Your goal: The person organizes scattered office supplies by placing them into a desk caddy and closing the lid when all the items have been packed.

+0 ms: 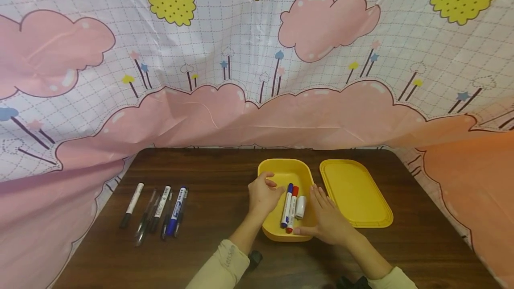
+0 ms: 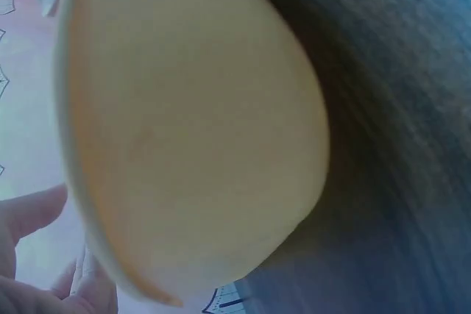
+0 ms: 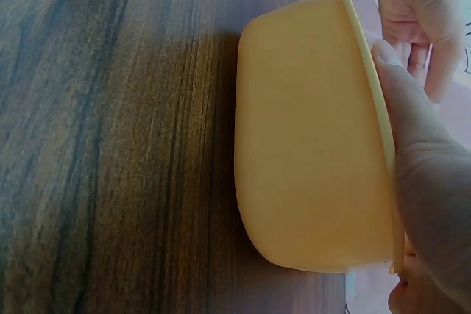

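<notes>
A deep yellow plastic box [image 1: 281, 236] sits between both hands. Inside lie a blue-capped marker [image 1: 287, 206], a red-capped marker [image 1: 293, 208] and a short white piece [image 1: 300, 207]. My left hand [image 1: 263, 195] hovers over the box's left side, its fingers loosely bent around no object. In the left wrist view its thumb [image 2: 40, 211] shows beside the rim. My right hand [image 1: 327, 217] lies along the right rim with straight fingers, thumb stretched across the near end. The right wrist view shows that thumb [image 3: 412, 108] against the rim.
Right of the box lies a flat yellow lid [image 1: 357, 193]. Several markers and pens are spread on the left, including a white marker with a black cap [image 1: 134, 204] and a blue marker [image 1: 176, 211]. A patterned curtain [image 1: 257, 119] hangs behind the dark wooden table [image 1: 217, 177].
</notes>
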{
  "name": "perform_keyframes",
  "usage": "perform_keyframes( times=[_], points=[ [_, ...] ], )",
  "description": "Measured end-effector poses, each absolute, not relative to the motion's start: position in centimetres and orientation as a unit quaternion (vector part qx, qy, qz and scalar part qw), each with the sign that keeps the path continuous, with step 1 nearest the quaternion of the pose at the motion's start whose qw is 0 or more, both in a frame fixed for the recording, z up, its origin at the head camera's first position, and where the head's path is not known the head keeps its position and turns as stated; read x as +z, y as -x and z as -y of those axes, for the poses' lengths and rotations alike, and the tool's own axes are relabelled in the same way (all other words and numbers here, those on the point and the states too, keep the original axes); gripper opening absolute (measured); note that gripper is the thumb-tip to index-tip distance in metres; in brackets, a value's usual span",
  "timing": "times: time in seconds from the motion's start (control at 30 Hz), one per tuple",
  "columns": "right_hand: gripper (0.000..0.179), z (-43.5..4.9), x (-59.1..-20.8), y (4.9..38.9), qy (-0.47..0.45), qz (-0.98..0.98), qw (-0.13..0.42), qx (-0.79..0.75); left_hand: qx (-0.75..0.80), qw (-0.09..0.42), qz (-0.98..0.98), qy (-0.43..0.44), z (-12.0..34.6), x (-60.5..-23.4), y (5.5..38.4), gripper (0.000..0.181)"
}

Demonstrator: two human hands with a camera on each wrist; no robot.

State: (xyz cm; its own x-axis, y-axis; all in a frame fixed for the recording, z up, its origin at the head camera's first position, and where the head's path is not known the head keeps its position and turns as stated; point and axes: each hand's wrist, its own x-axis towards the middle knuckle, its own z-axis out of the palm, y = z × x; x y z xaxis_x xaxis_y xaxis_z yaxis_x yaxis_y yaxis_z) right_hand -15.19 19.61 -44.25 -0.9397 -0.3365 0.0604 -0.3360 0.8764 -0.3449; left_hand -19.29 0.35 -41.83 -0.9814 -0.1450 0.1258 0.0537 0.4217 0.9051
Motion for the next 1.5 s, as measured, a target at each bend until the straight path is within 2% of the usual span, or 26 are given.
perform_keyframes(
  times=[0.4,1.1,1.5],
  points=[
    [0.122,-19.6,-44.2,15.1,0.179,-0.967,-0.002,-0.181,-0.540,0.101,0.836,-0.019,1.7,-40.1,18.8,0.050],
    [0.122,-19.6,-43.9,14.9,0.178,-0.967,-0.001,-0.184,-0.518,0.156,0.839,-0.065,9.9,-39.1,17.9,0.057],
    [0.122,-19.7,-44.1,14.9,0.180,-0.966,-0.005,-0.187,-0.503,0.166,0.843,-0.094,15.5,-40.2,17.3,0.058]
  ],
)
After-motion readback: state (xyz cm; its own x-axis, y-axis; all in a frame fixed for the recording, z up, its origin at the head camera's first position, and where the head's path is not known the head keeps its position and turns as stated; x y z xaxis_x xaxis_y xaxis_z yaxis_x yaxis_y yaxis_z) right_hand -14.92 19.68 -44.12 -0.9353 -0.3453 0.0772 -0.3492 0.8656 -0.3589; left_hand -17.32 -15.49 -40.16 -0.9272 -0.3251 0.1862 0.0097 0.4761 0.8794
